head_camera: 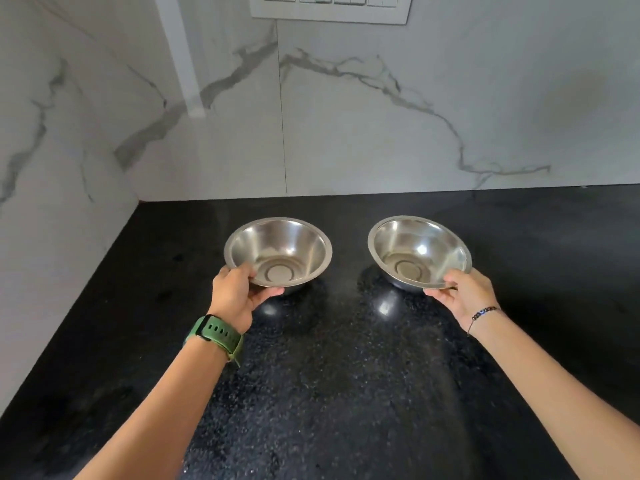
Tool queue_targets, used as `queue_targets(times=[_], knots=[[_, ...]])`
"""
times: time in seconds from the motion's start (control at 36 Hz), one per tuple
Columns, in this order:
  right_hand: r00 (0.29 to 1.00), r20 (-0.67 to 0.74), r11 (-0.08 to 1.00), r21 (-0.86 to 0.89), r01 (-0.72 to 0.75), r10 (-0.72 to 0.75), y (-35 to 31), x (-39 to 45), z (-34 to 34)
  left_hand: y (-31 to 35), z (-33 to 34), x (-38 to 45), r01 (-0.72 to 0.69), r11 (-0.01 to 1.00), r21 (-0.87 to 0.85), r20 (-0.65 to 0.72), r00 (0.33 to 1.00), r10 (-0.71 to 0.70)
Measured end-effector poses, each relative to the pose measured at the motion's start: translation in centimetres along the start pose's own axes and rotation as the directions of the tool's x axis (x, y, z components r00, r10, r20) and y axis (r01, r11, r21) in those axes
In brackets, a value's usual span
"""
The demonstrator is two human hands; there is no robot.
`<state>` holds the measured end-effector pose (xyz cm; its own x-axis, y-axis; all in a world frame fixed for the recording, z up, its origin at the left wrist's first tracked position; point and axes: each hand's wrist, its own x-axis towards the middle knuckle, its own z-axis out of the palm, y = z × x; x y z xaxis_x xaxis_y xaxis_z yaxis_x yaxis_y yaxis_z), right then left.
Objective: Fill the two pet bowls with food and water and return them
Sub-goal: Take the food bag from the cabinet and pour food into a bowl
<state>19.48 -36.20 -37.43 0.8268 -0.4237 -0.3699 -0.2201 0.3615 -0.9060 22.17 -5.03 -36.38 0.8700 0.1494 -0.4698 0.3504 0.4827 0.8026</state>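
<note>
Two shiny steel bowls, both empty inside, are over the black speckled countertop [329, 375]. My left hand [237, 292], with a green watch on the wrist, pinches the near rim of the left bowl [278, 249], thumb on the rim and fingers underneath. My right hand [465, 292], with a beaded bracelet on the wrist, pinches the near rim of the right bowl [420, 251] the same way. Both bowls tilt slightly toward me, and whether they touch the counter I cannot tell.
White marble-look walls [381, 133] close off the counter at the back and left, meeting in a corner at the far left. A white switch panel [329, 8] is mounted high on the back wall.
</note>
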Motion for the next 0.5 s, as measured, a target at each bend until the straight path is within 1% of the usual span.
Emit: queue_targets(times=[0.17, 0.22, 0.28, 0.33, 0.39, 0.44, 0.5], knots=[[0.998, 0.063, 0.994, -0.106, 0.0, 0.007, -0.5, 1.2, -0.2, -0.6, 0.5, 0.6, -0.011, 0.999, 0.034, -0.032, 0.999, 0.012], [0.999, 0.045, 0.978, -0.208, 0.019, -0.01, -0.7, 1.4, -0.2, -0.7, 0.6, 0.6, -0.016, 0.999, 0.048, -0.04, 0.999, 0.018], [0.998, 0.006, 0.93, -0.363, 0.065, -0.067, -0.5, 1.9, -0.3, -0.8, 0.8, 0.5, -0.02, 0.996, 0.089, -0.046, 0.999, 0.024], [0.984, -0.021, 0.825, -0.548, 0.138, -0.179, -0.5, 1.9, -0.4, -0.9, 0.9, 0.4, -0.017, 0.987, 0.162, -0.07, 0.997, 0.029], [0.948, -0.008, 0.664, -0.716, 0.217, -0.318, -0.7, 1.4, -0.3, -0.8, 1.0, 0.1, -0.008, 0.974, 0.227, -0.095, 0.995, 0.031], [0.915, 0.052, 0.522, -0.808, 0.274, -0.399, -1.2, 0.9, 0.1, -0.6, 1.1, -0.3, -0.004, 0.96, 0.28, -0.112, 0.993, 0.037], [0.895, 0.134, 0.428, -0.842, 0.33, -0.425, -2.2, 0.2, 0.8, -0.2, 1.4, -0.9, 0.008, 0.945, 0.326, -0.127, 0.991, 0.035]])
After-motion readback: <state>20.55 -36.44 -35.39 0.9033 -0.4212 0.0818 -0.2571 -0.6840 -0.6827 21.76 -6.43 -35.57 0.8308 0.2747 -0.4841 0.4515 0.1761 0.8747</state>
